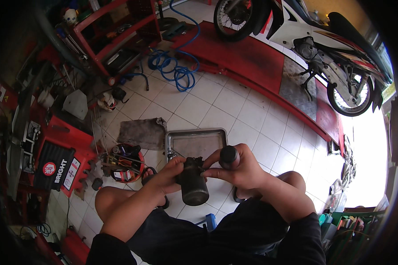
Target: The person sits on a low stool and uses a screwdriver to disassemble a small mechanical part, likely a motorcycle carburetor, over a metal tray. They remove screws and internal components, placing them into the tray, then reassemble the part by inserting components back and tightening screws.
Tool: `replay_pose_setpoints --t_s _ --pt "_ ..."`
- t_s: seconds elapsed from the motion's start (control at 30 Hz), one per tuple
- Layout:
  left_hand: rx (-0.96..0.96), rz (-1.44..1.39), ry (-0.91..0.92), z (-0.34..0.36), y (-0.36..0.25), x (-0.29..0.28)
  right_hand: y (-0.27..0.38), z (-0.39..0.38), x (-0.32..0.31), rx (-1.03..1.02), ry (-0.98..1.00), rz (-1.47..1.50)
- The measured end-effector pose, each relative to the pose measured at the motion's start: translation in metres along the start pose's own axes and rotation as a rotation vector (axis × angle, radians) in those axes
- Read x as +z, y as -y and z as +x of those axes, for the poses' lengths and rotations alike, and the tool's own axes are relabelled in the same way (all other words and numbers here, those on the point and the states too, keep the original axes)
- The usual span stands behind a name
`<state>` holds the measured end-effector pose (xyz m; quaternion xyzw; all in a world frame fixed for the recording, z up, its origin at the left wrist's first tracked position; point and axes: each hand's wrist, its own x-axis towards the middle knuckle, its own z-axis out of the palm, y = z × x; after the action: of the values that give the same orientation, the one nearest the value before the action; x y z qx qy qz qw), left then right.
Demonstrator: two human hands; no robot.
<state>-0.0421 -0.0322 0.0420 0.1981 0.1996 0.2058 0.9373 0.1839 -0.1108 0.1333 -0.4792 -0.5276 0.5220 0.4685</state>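
My left hand (167,176) is closed around a dark metal cylinder (195,187), which looks like a small motor housing with a smooth rounded lower end. Its narrower, uneven upper end points away from me. My right hand (245,170) grips a dark round-ended tool handle (229,157), seen almost end-on, so the tool's tip is hidden. The thumb and fingers of that hand also come up against the cylinder's right side. Just beyond both hands, a rectangular metal tray (196,132) lies on the tiled floor.
A grey rag (141,134) and a red round container of tools (124,163) lie to the left. A coiled blue hose (177,73) is further off. Beyond, a motorcycle (323,53) stands on a red lift platform (239,51). Red shelving (115,39) stands at far left.
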Motion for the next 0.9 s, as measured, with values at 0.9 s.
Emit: replay_pose_setpoints --t_s 0.9 --pt "0.350 0.399 0.109 0.026 -0.003 0.007 0.013 0.000 -0.005 -0.196 -0.082 -0.473"
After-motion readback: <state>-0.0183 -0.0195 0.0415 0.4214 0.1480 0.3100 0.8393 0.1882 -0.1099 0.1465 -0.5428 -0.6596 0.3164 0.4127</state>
